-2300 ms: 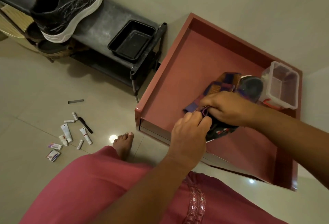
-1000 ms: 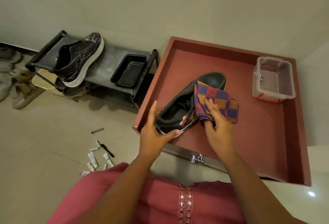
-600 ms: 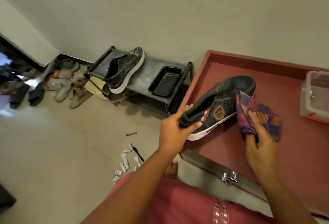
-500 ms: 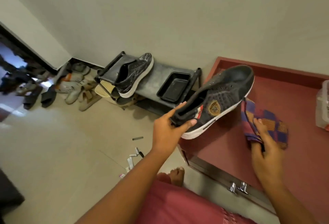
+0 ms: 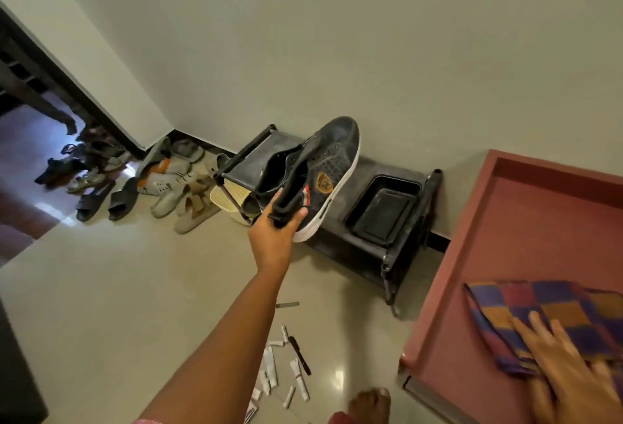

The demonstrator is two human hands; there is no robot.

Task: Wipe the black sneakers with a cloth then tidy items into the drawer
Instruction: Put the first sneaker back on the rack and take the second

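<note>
My left hand (image 5: 274,233) gripped black sneaker (image 5: 323,174) heel, frame centre, above shoe rack (image 5: 377,167); right hand (image 5: 566,376) lay flat, fingers spread, on checked cloth (image 5: 553,315) in drawer (image 5: 472,255), lower right.

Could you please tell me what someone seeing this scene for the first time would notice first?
First, the black perforated sneaker with a white sole, held by its heel in the left hand above the low black shoe rack by the wall. Next, the purple-and-orange checked cloth under the right hand, lying in the open reddish-brown drawer at lower right. Small white tubes lie scattered on the floor between them.
</note>
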